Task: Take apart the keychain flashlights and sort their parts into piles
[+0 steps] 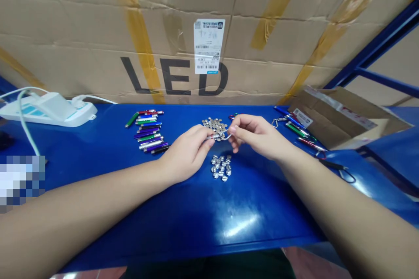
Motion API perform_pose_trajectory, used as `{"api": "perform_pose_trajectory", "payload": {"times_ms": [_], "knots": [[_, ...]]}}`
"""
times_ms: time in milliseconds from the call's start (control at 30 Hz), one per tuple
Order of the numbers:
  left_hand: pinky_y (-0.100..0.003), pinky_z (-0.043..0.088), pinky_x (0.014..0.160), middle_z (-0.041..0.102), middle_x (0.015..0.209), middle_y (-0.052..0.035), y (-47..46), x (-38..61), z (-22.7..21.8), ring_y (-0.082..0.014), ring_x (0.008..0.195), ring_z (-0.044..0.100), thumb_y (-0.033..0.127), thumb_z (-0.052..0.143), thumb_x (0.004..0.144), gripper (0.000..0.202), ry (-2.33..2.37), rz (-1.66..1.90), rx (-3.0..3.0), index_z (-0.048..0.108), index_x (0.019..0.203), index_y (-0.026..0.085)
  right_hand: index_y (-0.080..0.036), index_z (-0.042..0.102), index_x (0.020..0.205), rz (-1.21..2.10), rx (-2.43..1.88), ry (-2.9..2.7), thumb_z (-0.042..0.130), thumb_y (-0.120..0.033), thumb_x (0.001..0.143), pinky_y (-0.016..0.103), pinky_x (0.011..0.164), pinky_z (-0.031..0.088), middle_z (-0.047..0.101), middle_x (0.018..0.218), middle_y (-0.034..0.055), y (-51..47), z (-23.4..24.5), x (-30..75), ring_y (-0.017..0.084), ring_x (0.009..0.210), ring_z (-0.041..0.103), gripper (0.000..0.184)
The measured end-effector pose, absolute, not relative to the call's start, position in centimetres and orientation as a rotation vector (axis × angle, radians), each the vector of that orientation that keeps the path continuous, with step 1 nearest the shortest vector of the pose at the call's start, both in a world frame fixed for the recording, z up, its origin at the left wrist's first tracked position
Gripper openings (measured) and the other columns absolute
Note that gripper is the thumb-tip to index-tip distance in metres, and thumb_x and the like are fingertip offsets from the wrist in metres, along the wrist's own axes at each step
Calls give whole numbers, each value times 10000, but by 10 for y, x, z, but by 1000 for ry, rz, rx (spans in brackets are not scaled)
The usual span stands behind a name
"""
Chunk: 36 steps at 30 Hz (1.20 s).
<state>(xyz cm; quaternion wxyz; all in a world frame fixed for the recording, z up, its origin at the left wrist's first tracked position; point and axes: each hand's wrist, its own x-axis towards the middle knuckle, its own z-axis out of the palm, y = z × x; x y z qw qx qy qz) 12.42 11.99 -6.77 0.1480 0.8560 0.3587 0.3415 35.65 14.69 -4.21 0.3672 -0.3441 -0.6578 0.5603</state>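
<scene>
Glossy blue paint coats the table (262,222), its smooth top throwing back a bright glare. Smooth, shiny metal discs (221,168) lie on it beside a bright metal clip (218,136). Pen lights (147,133) show slim, glossy metal barrels in colored finishes. Behind them, a matt, creased cardboard carton (98,39) bears wrinkled amber tape (140,48) and a paper label (209,45). At left, a power strip (49,111) is smooth white plastic with a soft sheen.
</scene>
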Motion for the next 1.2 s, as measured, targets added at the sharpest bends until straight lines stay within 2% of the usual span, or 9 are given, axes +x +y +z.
{"api": "perform_pose_trajectory", "payload": {"times_ms": [100,233,300,433,600,700,800,867,1200], "knots": [[-380,565,957,735,1161,-110,122,123,-71,-231,1093,697,251,463,1074,238,1061,968,2485,635,1208,156,-180,642,818,1502,-890,-1668,831,-562,834,253,541,592,683,684,-11,147,-43,357,113,535,653,427],[-377,531,1062,709,1348,-100,122,121,-72,-219,1231,675,206,456,1066,327,1014,985,2487,572,1370,179,-165,694,825,1453,-894,-1702,840,-497,842,257,620,621,711,738,10,148,-46,357,122,613,698,363],[-355,538,1030,729,1300,-84,122,121,-71,-205,1182,693,205,460,1064,311,997,986,2462,582,1350,186,-161,711,876,1438,-878,-1722,820,-458,871,259,641,626,722,753,14,148,-49,357,123,629,709,317],[-309,553,849,764,1083,-59,121,122,-68,-191,976,724,271,500,1065,207,1043,995,2389,628,1196,175,-179,681,1054,1418,-819,-1699,801,-388,900,274,651,632,735,769,3,144,-53,355,133,652,725,286],[-276,503,723,750,958,-22,120,124,-66,-154,779,680,299,508,1064,191,1074,999,2322,639,1138,182,-169,664,927,1261,-787,-1780,807,-305,892,272,669,613,727,752,13,139,-52,353,136,679,717,200],[-256,472,680,730,900,2,119,125,-66,-131,709,641,297,505,1065,197,1061,993,2287,646,1146,187,-168,685,952,1062,-765,-1893,759,-256,921,280,705,603,747,836,38,138,-52,354,142,740,717,119],[-246,457,671,714,873,15,119,125,-67,-123,702,624,294,492,1071,211,1026,976,2278,657,1157,194,-173,699,1098,854,-724,-1996,714,-215,940,304,772,610,772,1036,76,139,-53,355,163,861,735,164],[-247,458,677,714,872,13,119,125,-68,-128,715,625,302,484,1074,226,1020,966,2270,662,1162,196,-181,700,1139,753,-700,-2048,693,-192,950,304,796,614,776,1087,75,139,-54,356,171,910,744,190],[-267,489,747,742,959,-22,119,126,-71,-155,812,659,321,469,1079,250,961,962,2188,653,1182,186,-190,738,992,203,-576,-2178,698,-144,921,270,737,604,805,918,38,142,-54,356,154,784,744,93]]}}
